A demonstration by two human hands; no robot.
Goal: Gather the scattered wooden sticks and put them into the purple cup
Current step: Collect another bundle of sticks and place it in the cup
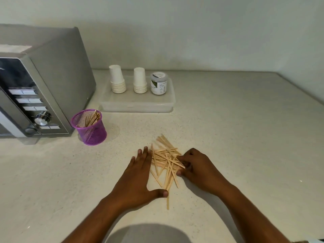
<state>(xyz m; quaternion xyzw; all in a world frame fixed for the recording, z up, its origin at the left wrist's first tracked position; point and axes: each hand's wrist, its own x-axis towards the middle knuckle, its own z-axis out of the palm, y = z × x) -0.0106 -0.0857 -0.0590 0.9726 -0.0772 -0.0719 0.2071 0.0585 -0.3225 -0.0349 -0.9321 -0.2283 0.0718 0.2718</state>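
Observation:
A loose pile of thin wooden sticks [164, 160] lies on the pale counter in front of me. My left hand [138, 174] lies flat on the counter against the pile's left side, fingers straight, thumb stretched under the pile's near end. My right hand [196, 167] sits at the pile's right side with fingers curled, pinching some sticks. The purple mesh cup [91, 130] stands upright to the far left of the pile, beside the microwave, and holds several sticks.
A grey microwave [40, 85] fills the left. Behind the pile a clear lidded box [136, 104] carries two stacks of white paper cups [117, 81] and a small jar [158, 84]. The wall runs along the counter's back and right.

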